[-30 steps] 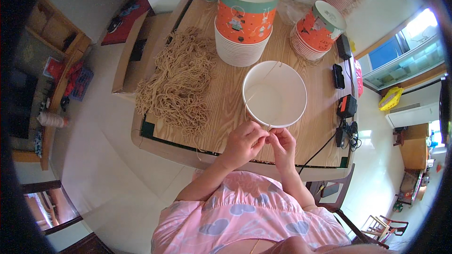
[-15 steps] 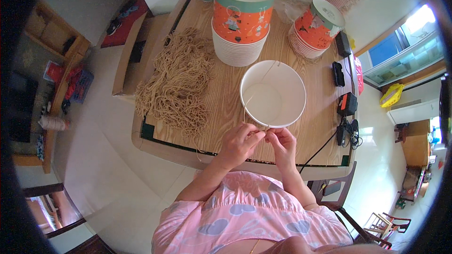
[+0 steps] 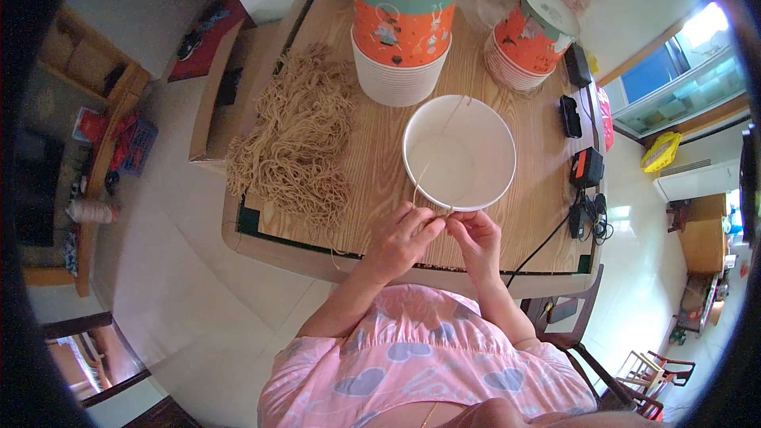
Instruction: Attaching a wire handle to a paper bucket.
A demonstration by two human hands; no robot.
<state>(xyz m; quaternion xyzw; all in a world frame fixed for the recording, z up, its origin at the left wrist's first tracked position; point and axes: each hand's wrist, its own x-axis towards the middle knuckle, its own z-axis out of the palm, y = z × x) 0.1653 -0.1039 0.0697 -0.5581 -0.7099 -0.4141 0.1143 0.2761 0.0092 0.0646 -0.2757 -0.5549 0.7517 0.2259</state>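
Close together, hands (image 3: 396,242) pinch cord (image 3: 420,177) beside white tub (image 3: 479,150).

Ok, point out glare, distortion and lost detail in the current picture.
Head view: the window at right burns out to white, and the floor shows glare; head view: the table looks bowed along its front edge; head view: the cord is hard to follow between the left hand and right hand.

Daylight enters through a blue-tinted glass window (image 3: 652,79) right of the rounded-corner wood-grain table (image 3: 376,174), its upper part burnt out to white. Glare patches the pale glossy floor (image 3: 626,269) right of the table; left of it, the room dims. Fisheye distortion bows the table's edges within black vignetting.
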